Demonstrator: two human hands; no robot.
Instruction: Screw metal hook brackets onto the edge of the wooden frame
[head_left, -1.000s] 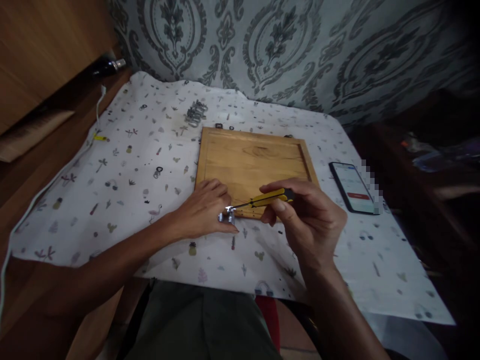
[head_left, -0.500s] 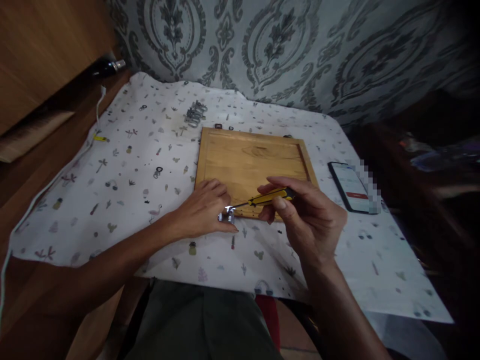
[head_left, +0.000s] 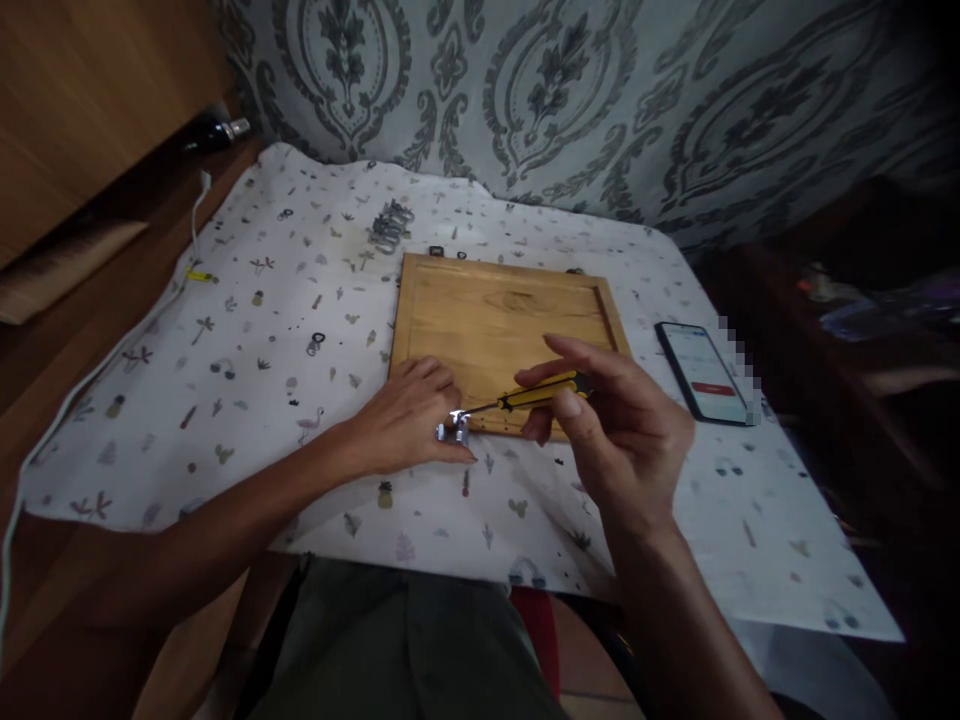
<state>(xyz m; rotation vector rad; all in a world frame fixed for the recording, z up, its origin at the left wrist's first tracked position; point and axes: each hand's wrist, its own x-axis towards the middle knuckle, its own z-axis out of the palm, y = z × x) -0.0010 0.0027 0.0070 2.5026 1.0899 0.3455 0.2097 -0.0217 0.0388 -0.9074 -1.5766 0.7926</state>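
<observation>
Right hand (head_left: 630, 430) pinches the yellow-black screwdriver (head_left: 540, 392) by its handle, thumb on the near side, forefinger raised off it; shaft points to the left, tip at the shiny metal fitting (head_left: 459, 428); contact too small to be sure of; left hand (head_left: 416, 420) lies over the near left corner of the board (head_left: 510, 325), fingers bent together on the wood, thumb stretched out below along the near edge; fitting sits in the gap between that thumb and the fingers, at the board's near edge; whether the left hand squeezes it or just steadies it, cannot tell.

Board is wooden, with a raised rim, flat on the printed cloth (head_left: 300, 300), about mid-table; small dark dots show along its near edge, between the two hands; a small dark piece (head_left: 436, 252) is just beyond its far left corner, another (head_left: 575, 271) by the far edge toward the right; too small to name.

Grey metal pile (head_left: 391, 227) is on the cloth, beyond the board and to its left; phone (head_left: 703, 375) lies face up to the right of the board, screen lit, part of it pixelated; white cable (head_left: 97, 372) with a yellow tag (head_left: 199, 275) runs down the cloth's left side; patterned wall (head_left: 555, 100) stands behind.
</observation>
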